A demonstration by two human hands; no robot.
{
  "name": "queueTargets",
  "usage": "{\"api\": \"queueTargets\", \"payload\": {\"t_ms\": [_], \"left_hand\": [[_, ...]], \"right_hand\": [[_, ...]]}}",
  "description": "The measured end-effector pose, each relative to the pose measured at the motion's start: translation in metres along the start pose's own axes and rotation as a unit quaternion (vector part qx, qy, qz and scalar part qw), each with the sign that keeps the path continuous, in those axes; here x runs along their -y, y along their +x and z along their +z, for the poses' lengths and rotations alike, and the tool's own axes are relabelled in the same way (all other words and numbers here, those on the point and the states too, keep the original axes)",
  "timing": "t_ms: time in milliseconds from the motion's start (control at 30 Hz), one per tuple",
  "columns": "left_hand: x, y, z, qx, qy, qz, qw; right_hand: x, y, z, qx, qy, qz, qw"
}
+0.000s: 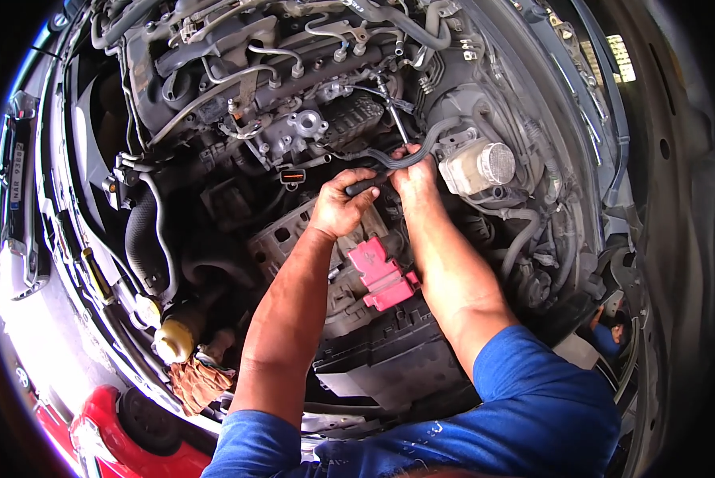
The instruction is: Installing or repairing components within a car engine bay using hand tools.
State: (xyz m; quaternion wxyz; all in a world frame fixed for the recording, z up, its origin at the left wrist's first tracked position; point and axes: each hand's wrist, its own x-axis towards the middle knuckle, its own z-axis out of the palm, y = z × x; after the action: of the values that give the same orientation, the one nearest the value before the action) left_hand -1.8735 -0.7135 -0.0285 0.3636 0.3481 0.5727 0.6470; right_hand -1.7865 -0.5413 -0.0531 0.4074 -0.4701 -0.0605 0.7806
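Observation:
Over the engine bay, my left hand (344, 205) is closed around a black tube-shaped piece (364, 186); I cannot tell if it is a hose end or a tool grip. Just right of it, my right hand (415, 177) has its fingers curled at the lower end of a slim chrome bar (396, 115), which looks like a ratchet handle and slants up toward the engine. A grey ribbed hose (413, 158) bends across the right fingers and partly hides them. Beyond the hands sits a bare metal engine casting (306, 123) with a round port.
Below the hands are a red plastic cover (381, 272) and the black battery area (393, 366). A whitish fluid reservoir (478, 167) stands close to my right wrist. At lower left are a yellowish reservoir cap (173, 341) and a brown rag (201, 384). Thick hoses line the right side.

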Motion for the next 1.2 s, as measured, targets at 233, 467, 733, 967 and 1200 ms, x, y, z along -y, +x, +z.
{"api": "queueTargets", "payload": {"t_ms": [233,467,733,967,1200], "left_hand": [[-0.033,0.017,-0.002,0.021,0.095,-0.028,0.995],[-0.052,0.013,0.004,0.038,0.183,-0.058,0.981],[-0.021,-0.008,-0.007,-0.031,0.224,-0.129,0.966],[-0.021,-0.005,-0.008,-0.035,0.232,-0.144,0.961],[-0.026,-0.004,-0.001,-0.026,0.222,-0.175,0.959]], "right_hand": [[-0.003,0.003,-0.001,0.051,0.009,-0.006,0.999],[0.003,0.013,-0.007,0.032,-0.012,-0.021,0.999],[-0.004,-0.011,0.014,-0.023,-0.02,-0.031,0.999],[-0.009,-0.006,0.012,-0.035,-0.025,-0.062,0.997],[0.0,0.01,-0.002,0.03,-0.011,-0.007,0.999]]}}
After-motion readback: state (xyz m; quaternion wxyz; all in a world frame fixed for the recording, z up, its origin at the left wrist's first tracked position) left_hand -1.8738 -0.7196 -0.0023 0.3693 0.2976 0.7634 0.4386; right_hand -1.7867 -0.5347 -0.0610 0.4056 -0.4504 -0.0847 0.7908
